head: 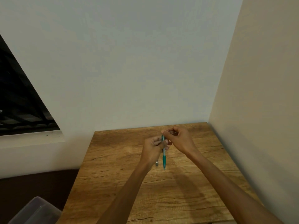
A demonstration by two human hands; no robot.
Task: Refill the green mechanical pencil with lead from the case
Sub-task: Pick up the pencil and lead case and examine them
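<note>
Head view, left to right: left hand grips the green mechanical pencil upright over the wooden table, tip down. A small case peeks out below it. Right hand pinches at the pencil's top end.

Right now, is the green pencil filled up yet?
Not yet, it seems. The left hand holds the green mechanical pencil upright, tip down, over the wooden table. The right hand pinches at its top end; any lead is too thin to see. Closing it up is left.
</note>
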